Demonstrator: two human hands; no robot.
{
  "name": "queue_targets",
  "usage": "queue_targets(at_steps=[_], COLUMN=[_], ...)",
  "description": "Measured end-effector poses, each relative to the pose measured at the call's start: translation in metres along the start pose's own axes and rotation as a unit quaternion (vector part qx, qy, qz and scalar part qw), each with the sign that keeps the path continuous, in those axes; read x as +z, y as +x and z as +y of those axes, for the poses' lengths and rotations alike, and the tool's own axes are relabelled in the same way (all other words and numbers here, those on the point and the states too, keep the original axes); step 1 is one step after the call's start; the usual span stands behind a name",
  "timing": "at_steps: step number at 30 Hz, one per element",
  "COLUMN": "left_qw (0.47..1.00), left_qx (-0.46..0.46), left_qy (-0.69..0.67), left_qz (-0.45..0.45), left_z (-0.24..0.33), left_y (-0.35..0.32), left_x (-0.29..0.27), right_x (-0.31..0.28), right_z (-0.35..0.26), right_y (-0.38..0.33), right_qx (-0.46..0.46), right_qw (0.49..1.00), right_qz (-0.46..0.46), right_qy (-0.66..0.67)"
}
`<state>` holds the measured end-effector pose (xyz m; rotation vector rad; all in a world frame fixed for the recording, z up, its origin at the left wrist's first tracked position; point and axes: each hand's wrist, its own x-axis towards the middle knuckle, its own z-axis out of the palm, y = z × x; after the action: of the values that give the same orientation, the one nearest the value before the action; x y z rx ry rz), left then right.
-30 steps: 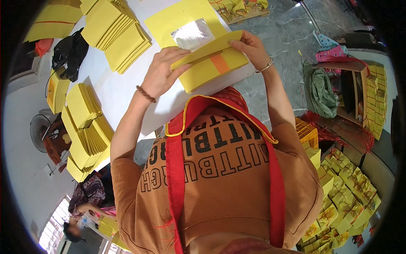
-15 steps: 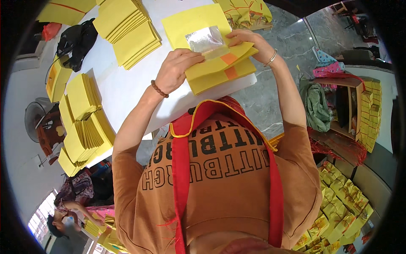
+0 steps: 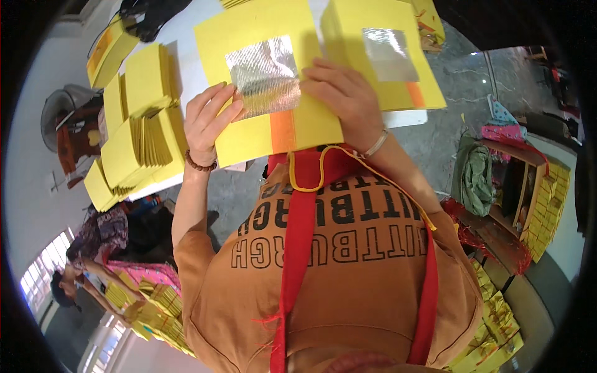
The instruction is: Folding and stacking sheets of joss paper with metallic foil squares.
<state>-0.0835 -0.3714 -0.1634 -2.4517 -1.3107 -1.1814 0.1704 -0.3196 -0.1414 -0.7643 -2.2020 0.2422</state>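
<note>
A yellow paper sheet with a silver foil square and an orange stripe lies at the table's front edge, partly overhanging it. My left hand grips its left edge, fingertips on top beside the foil and thumb not clearly seen. Across the sheet's right edge lies my right hand, slightly blurred, its fingers stretched toward the foil and its thumb hidden. To the right of that hand rests a second yellow sheet, also bearing a foil square and an orange stripe.
Yellow paper stacks stand at the white table's left, with a black bag behind. Right of me are a wooden cabinet, a green sack and piled yellow bundles. A person works at lower left.
The folded yellow papers between my hands now lie spread as two foil-bearing sheets. My hands have moved nearer the table edge, and the whole view has shifted.
</note>
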Motion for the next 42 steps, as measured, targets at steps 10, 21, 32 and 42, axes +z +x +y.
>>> queue_targets(at_steps=[10,21,32,42], left_qw=[0.981,0.962,0.924,0.746], left_qx=[-0.107,-0.083,-0.167,-0.596], left_qy=[-0.083,-0.146,-0.206,-0.264], left_qz=[-0.14,-0.218,-0.276,-0.138], left_z=[-0.016,-0.029,-0.036,-0.036], left_y=[-0.117,-0.116,-0.11,-0.099], left_x=[0.039,0.04,0.046,0.06], right_x=[0.107,0.113,0.122,0.13], right_z=[0.043,0.044,0.052,0.035], right_y=[-0.083,-0.085,-0.09,-0.056], right_qx=[-0.05,0.011,0.054,0.315], right_qw=[0.97,0.944,0.952,0.91], right_qz=[-0.217,-0.31,-0.28,-0.247], right_qy=[0.096,0.11,0.112,0.103])
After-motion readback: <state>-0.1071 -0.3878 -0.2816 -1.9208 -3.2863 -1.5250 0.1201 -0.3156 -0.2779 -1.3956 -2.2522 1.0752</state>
